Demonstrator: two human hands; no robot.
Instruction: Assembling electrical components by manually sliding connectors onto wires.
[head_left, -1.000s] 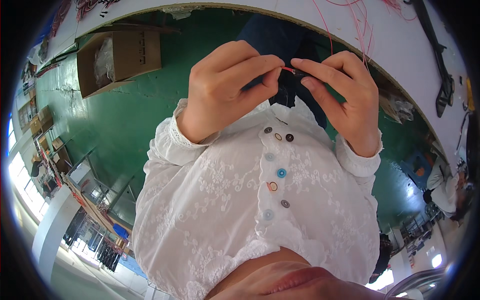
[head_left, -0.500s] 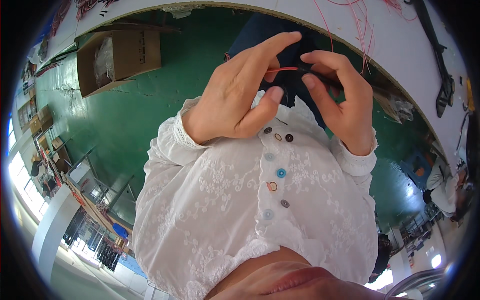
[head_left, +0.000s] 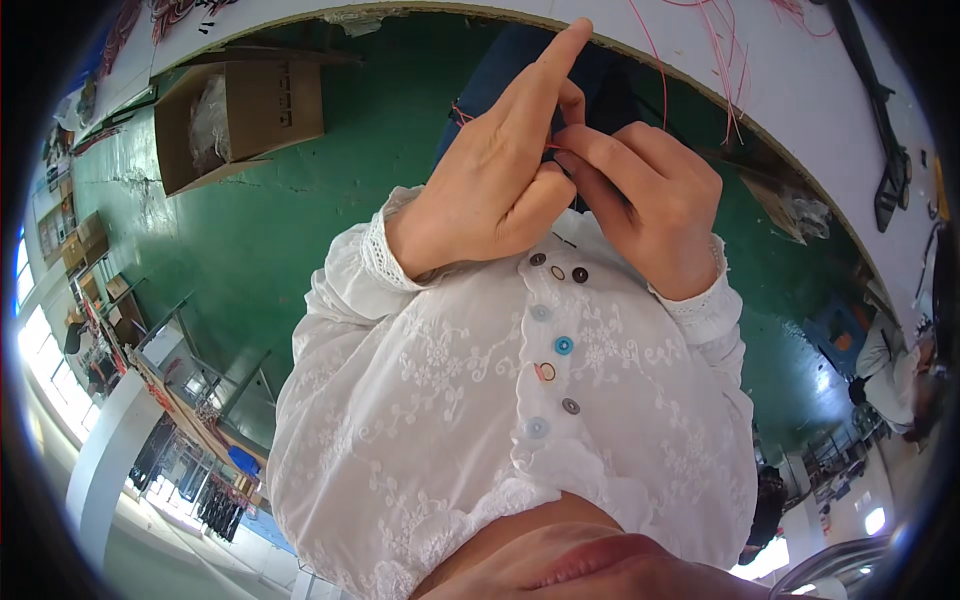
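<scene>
Tho thin, v. red wire (head_left: 553, 147)

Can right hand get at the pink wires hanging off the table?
Likely yes: the pink wires hang just beyond the right hand, nothing visible between. But it appears to be pinching a red wire, so may need freeing first.
</scene>
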